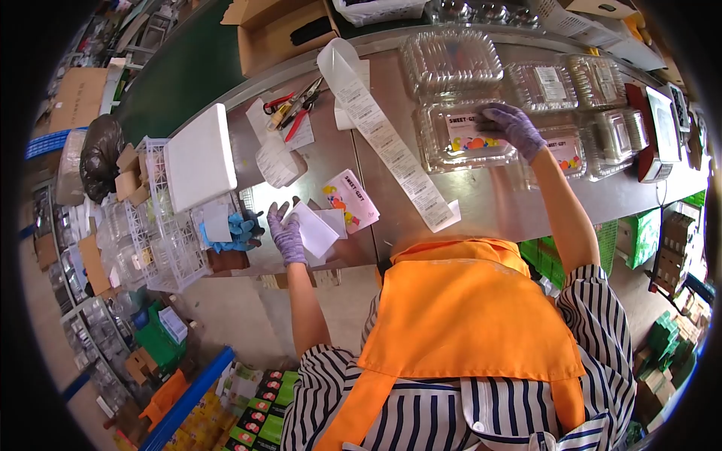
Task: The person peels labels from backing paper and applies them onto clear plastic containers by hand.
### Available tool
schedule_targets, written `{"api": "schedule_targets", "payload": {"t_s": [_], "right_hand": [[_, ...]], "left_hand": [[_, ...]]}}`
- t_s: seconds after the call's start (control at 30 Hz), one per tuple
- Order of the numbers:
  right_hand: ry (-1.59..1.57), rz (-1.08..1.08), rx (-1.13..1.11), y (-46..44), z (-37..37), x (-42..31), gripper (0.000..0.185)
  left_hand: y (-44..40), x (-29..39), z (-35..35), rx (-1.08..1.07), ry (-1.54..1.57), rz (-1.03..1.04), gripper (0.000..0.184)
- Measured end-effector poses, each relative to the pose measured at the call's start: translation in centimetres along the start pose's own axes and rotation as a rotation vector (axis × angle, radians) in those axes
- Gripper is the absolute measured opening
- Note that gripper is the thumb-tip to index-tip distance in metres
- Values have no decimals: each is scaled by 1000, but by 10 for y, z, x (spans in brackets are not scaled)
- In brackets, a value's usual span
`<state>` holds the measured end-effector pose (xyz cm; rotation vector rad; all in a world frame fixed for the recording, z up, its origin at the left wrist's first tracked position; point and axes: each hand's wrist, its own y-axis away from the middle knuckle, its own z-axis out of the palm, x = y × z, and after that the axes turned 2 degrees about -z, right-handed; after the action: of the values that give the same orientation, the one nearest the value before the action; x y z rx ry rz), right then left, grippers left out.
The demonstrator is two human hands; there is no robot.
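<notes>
My left hand [286, 236], in a thin purple glove, has its fingers closed on a small stack of white cards [318, 231] at the front of the metal table. Beside it lies a pink card [352, 201] printed "SWEET-GIFT" with fruit pictures. My right hand [514, 128], gloved alike, lies with fingers stretched over the right end of another fruit card [468, 134]. That card is on the lid of a clear plastic clamshell box [434, 141], and the fingers hide part of it. A similar carded box [565, 152] stands to the right.
More clear boxes [451, 62] are stacked behind. A long printed label strip [389, 143] crosses the table, with pliers [299, 120] left of it. A white foam lid [200, 159], blue gloves [235, 231] and an open cardboard box [280, 37] are at the left and back. A scale-like device [653, 135] stands far right.
</notes>
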<state>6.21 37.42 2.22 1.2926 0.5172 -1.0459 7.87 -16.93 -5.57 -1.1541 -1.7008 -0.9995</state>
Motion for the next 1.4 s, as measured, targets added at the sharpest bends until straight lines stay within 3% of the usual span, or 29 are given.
{"api": "schedule_targets", "payload": {"t_s": [0.03, 0.07, 0.2, 0.27, 0.33, 0.4, 0.47, 0.6, 0.67, 0.83, 0.93, 1.07, 1.13, 1.23, 1.27, 1.33, 1.37, 1.4], "right_hand": [[30, -15, 57, 3, -11, 0, 25], [58, -27, 107, 5, -21, 1, 25], [7, -41, -4, 20, -24, 9, 26], [89, -13, -52, 30, -10, 13, 27], [107, -8, -90, 34, 5, 15, 33], [-30, 32, -110, 21, 18, 27, 31], [-41, 26, -139, 9, 36, 35, 31], [-129, 91, -148, 3, 54, 24, 26], [-225, 60, -141, 5, 36, 21, 25], [-278, -69, 202, 4, -22, 19, 24], [-202, -287, 313, 7, -14, 15, 21], [100, -555, 221, 11, 34, 8, 22], [411, -764, 114, 24, 77, -11, 40], [607, -818, 50, 24, 125, -24, 65], [545, -826, 22, 18, 133, -18, 62], [850, -640, -20, 22, 136, -27, 55], [944, -815, -22, 22, 137, -27, 45], [977, -846, -33, 23, 137, -25, 44]], "left_hand": [[1, 16, 4, 19, -110, 68, 64], [3, 32, 9, 29, -82, -1, 62], [-9, 53, 11, 57, -212, 70, 58], [-17, 57, 10, 117, -470, 284, 52], [-16, 93, 18, 202, -657, 308, 43], [-22, 110, 32, 185, -669, 474, 39], [-25, 125, 59, 55, -290, 418, 40], [-48, 146, 109, -214, 3, 292, 43], [-60, 166, 133, -260, 188, 51, 48], [-120, 170, 182, -269, 182, -172, 57], [-144, 170, 206, -312, 35, -302, 63], [-130, 178, 212, -394, 180, -182, 48], [-85, 216, 211, -441, 135, -204, 39], [-51, 214, 222, -567, 174, -232, 34], [-41, 211, 220, -646, 219, -204, 29], [-22, 219, 223, -671, 505, -220, 25], [-17, 232, 212, -674, 235, -278, 21], [-20, 227, 210, -691, 209, -300, 20]]}}
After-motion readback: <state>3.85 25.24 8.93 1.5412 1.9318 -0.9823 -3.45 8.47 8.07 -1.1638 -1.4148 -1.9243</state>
